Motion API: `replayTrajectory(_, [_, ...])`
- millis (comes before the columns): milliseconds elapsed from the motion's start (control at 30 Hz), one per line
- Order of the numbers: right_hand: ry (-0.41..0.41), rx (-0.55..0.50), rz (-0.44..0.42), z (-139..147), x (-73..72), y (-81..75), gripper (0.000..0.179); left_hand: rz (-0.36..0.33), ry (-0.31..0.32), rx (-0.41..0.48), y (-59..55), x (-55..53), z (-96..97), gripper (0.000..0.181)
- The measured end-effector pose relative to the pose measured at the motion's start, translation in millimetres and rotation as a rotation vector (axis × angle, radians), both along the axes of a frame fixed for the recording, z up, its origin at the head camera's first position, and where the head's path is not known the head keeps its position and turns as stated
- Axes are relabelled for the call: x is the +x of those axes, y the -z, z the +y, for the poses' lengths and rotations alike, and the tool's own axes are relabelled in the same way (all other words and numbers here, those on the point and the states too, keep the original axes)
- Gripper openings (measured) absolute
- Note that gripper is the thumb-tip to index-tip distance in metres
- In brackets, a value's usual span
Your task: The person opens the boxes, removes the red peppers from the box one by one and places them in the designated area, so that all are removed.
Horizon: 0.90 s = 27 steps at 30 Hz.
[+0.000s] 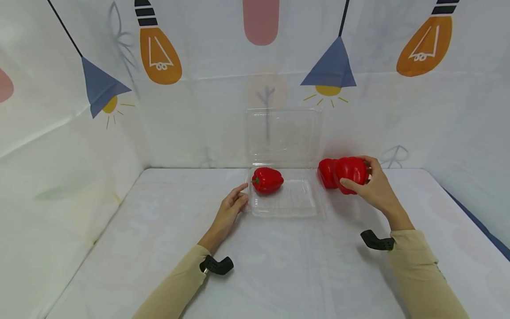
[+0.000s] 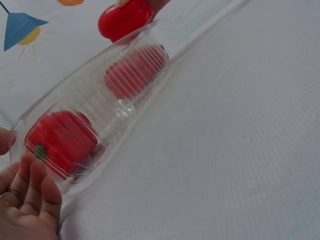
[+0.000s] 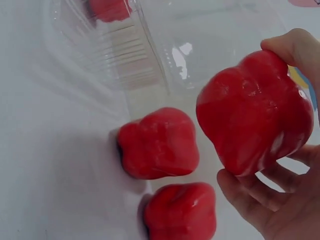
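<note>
My right hand [image 1: 374, 186] grips a red bell pepper [image 3: 255, 112], thumb on one side and fingers on the other, above the table right of a clear plastic clamshell box [image 1: 284, 212]. Two more red bell peppers lie under and beside the held one: one pepper [image 3: 159, 144] nearer the box, another pepper [image 3: 181, 212] farther from it. Inside the box, at its left end, sits a red bell pepper [image 1: 268, 180] with its green stem facing left. My left hand [image 1: 229, 210] rests at the box's left end, fingers loosely extended with the tips against its wall.
The box's clear lid [image 1: 283, 135] stands raised against the patterned white backdrop [image 1: 199, 119]. A white cloth covers the table [image 1: 279, 266]. Black curved wrist mounts [image 1: 217, 265] sit on both sleeves. A side wall of white sheeting [image 1: 59, 199] rises at the left.
</note>
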State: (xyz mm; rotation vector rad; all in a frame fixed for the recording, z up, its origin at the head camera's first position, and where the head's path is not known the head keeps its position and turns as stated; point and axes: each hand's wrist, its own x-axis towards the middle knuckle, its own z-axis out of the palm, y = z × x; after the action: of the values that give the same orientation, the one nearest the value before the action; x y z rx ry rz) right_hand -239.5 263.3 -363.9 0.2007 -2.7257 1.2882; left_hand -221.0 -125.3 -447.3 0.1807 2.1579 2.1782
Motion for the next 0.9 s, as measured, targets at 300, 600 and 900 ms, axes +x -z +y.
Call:
replayTrajectory(300, [-0.076, 0.059, -0.078, 3.9, 0.7, -0.6, 0.092, 0.029, -0.019, -0.028, 1.5, 1.2, 1.2, 0.042])
replayTrajectory(600, [-0.127, 0.137, -0.159, 6.2, 1.6, -1.8, 0.089, 0.06, -0.03, -0.049, 1.8, 2.4, 1.8, 0.043])
replayTrajectory(900, [-0.226, 0.185, -0.3, 6.6, 4.2, -1.6, 0.094, 0.053, -0.021, -0.053, -1.1, 2.7, 2.1, 0.041])
